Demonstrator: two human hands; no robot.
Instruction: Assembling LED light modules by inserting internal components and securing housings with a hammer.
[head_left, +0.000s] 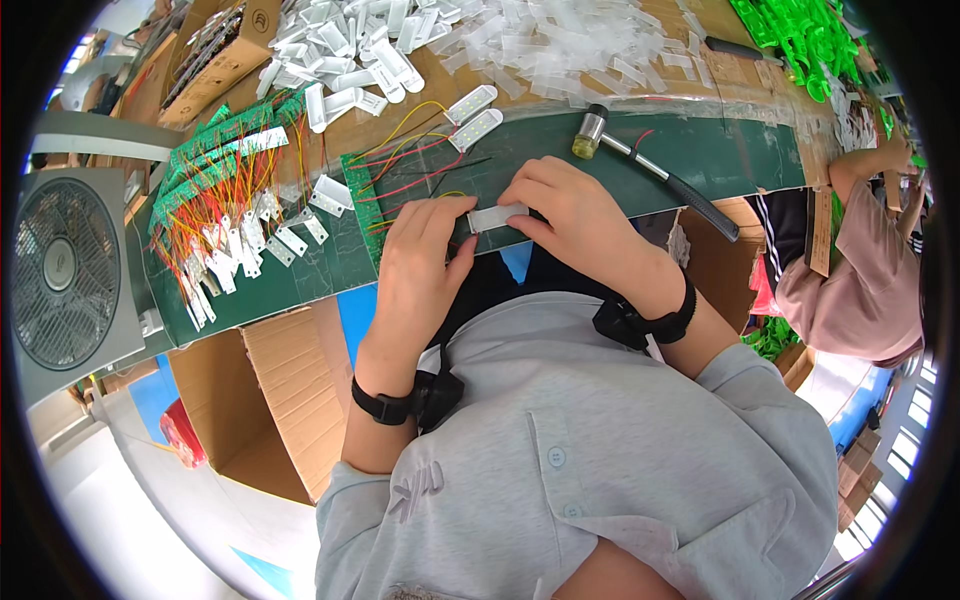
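A small whitish rectangular plastic piece [497,217] is held between my hands at the near edge of the green mat. My right hand [568,215] pinches its right end between thumb and fingers. Curled fingers of my left hand [425,255] meet its left end, with the thumb below. Just beyond lie two white LED light units [474,118] with red and yellow wires, next to a green circuit board panel [362,200]. A hammer [655,172] with a metal shaft and dark grip rests to the right of my right hand.
White plastic housings [345,55] and translucent strips [560,45] are heaped at the back. Wired LED boards [235,215] lie left, near a grey fan [65,270]. Green plastic parts [800,40] sit far right, where another person [850,270] works. An open cardboard box [250,400] stands below.
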